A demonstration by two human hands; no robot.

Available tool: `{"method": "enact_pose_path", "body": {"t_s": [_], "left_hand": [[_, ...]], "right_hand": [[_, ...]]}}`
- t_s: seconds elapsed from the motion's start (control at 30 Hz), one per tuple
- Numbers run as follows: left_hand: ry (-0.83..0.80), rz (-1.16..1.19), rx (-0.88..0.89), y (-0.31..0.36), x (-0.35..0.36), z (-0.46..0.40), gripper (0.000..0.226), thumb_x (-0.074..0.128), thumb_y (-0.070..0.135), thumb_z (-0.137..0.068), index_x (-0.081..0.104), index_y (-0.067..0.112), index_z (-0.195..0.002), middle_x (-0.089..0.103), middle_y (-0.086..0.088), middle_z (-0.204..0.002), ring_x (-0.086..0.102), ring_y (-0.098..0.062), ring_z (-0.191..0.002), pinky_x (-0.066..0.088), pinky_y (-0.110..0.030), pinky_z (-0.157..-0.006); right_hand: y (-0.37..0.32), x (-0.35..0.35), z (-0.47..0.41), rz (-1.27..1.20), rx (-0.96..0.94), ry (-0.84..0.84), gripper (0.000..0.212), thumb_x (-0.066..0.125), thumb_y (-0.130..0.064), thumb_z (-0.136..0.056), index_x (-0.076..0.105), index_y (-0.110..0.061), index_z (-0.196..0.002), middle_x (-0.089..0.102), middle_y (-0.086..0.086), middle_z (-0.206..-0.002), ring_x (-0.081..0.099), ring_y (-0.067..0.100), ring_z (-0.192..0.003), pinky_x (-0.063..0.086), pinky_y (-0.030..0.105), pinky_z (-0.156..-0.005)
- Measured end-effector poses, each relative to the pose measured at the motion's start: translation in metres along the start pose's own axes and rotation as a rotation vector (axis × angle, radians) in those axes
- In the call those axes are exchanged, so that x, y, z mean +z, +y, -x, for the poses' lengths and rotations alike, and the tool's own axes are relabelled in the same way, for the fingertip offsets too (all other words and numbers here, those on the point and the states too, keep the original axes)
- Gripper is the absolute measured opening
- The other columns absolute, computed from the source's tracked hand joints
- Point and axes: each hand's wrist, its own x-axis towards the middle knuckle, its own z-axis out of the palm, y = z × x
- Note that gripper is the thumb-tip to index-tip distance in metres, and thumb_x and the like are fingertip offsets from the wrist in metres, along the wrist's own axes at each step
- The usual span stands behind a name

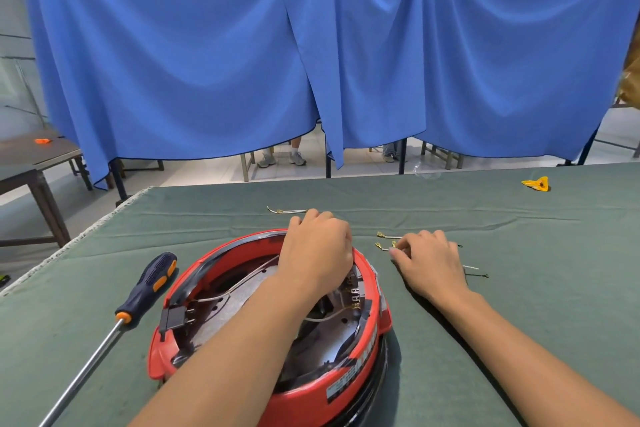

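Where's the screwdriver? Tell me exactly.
Head view, lower left: the screwdriver lies untouched on the green table, just left of the red appliance, with its handle pointing away and its shaft running off toward the bottom edge.

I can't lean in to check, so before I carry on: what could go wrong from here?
1. The left hand and forearm lie across the open red round plastic housing; they could snag its thin white wires.
2. The small loose brass-tipped wires by the right hand are scattered on the green cloth-covered table; a sweep could mix or lose them.
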Motion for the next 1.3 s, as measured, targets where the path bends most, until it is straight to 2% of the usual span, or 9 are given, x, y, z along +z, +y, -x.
{"method": "enact_pose_path", "body": {"t_s": [0.13, 0.27, 0.4, 0.57, 0.67, 0.77, 0.9, 1.1, 1.3], "left_hand": [[-0.006, 0.008, -0.004, 0.0, 0.0, -0.001, 0.029, 0.039, 0.018, -0.094, 0.068, 0.021, -0.101, 0.062, 0.001, -0.11, 0.046, -0.021, -0.107, 0.032, -0.033, -0.089], [-0.009, 0.01, -0.009, 0.0, 0.0, 0.0, 0.03, 0.039, 0.017, -0.094, 0.068, 0.021, -0.1, 0.062, 0.002, -0.108, 0.046, -0.021, -0.106, 0.032, -0.032, -0.088], [-0.014, 0.043, -0.013, 0.0, -0.002, 0.001, 0.031, 0.039, 0.015, -0.093, 0.068, 0.02, -0.099, 0.062, 0.002, -0.106, 0.047, -0.02, -0.105, 0.032, -0.032, -0.089], [0.008, 0.105, -0.026, -0.001, -0.005, 0.003, 0.029, 0.039, 0.015, -0.094, 0.065, 0.018, -0.106, 0.065, 0.003, -0.111, 0.051, -0.02, -0.107, 0.037, -0.033, -0.092], [0.058, 0.176, -0.048, 0.0, -0.007, 0.004, 0.028, 0.042, 0.014, -0.092, 0.066, 0.015, -0.106, 0.066, 0.002, -0.111, 0.053, -0.018, -0.106, 0.042, -0.032, -0.091], [0.132, 0.304, -0.075, 0.002, -0.009, 0.006, 0.026, 0.045, 0.015, -0.092, 0.069, 0.012, -0.1, 0.067, 0.002, -0.105, 0.056, -0.015, -0.099, 0.043, -0.027, -0.085], [0.162, 0.565, -0.131, 0.006, -0.01, 0.005, 0.032, 0.046, 0.019, -0.094, 0.07, 0.001, -0.084, 0.071, -0.01, -0.085, 0.063, -0.025, -0.084, 0.051, -0.04, -0.078], [0.168, 1.037, -0.254, 0.016, -0.018, 0.001, 0.027, 0.05, 0.018, -0.096, 0.07, 0.018, -0.078, 0.073, -0.001, -0.082, 0.059, -0.011, -0.054, 0.051, -0.034, -0.059], [0.078, 1.407, -0.497, 0.007, -0.023, -0.004, 0.021, 0.057, 0.025, -0.094, 0.066, 0.006, -0.092, 0.075, -0.005, -0.079, 0.06, -0.011, -0.048, 0.052, -0.023, -0.045]], "right_hand": [[0.0, -0.004, 0.003, -0.067, 0.091, 0.037, 0.018, 0.051, -0.029, -0.093, 0.068, -0.025, -0.095, 0.068, -0.001, -0.103, 0.046, 0.024, -0.111, 0.03, 0.033, -0.088], [-0.004, -0.009, 0.002, 0.013, 0.114, 0.0, 0.018, 0.058, -0.041, -0.09, 0.07, -0.028, -0.088, 0.068, -0.002, -0.098, 0.046, 0.023, -0.11, 0.031, 0.035, -0.086], [-0.008, -0.008, 0.002, 0.076, 0.055, -0.008, 0.02, 0.054, -0.033, -0.093, 0.071, -0.021, -0.092, 0.068, 0.002, -0.098, 0.045, 0.025, -0.11, 0.033, 0.036, -0.086], [-0.005, -0.012, 0.006, -0.256, 0.047, 0.161, 0.019, 0.052, -0.026, -0.096, 0.064, -0.015, -0.086, 0.064, 0.003, -0.096, 0.043, 0.024, -0.101, 0.036, 0.035, -0.086], [-0.014, -0.022, 0.009, -0.498, 0.015, 0.352, 0.014, 0.056, -0.023, -0.094, 0.057, -0.018, -0.08, 0.058, -0.003, -0.085, 0.04, 0.016, -0.088, 0.029, 0.027, -0.073], [-0.03, -0.029, 0.012, -0.777, 0.075, 0.342, 0.013, 0.057, -0.024, -0.093, 0.058, -0.019, -0.081, 0.058, -0.005, -0.078, 0.051, 0.017, -0.081, 0.036, 0.03, -0.069], [-0.049, -0.04, 0.018, -1.035, 0.099, 0.259, 0.013, 0.06, -0.022, -0.092, 0.061, -0.019, -0.079, 0.063, -0.005, -0.073, 0.058, 0.016, -0.069, 0.05, 0.036, -0.068], [-0.061, -0.048, 0.029, -1.121, 0.044, 0.175, 0.016, 0.059, -0.022, -0.093, 0.06, -0.022, -0.077, 0.061, -0.004, -0.069, 0.053, 0.012, -0.06, 0.046, 0.032, -0.062], [-0.068, -0.056, 0.034, -1.169, 0.016, 0.149, 0.013, 0.058, -0.021, -0.094, 0.062, -0.02, -0.081, 0.063, -0.005, -0.072, 0.054, 0.004, -0.061, 0.05, 0.03, -0.063]]}}
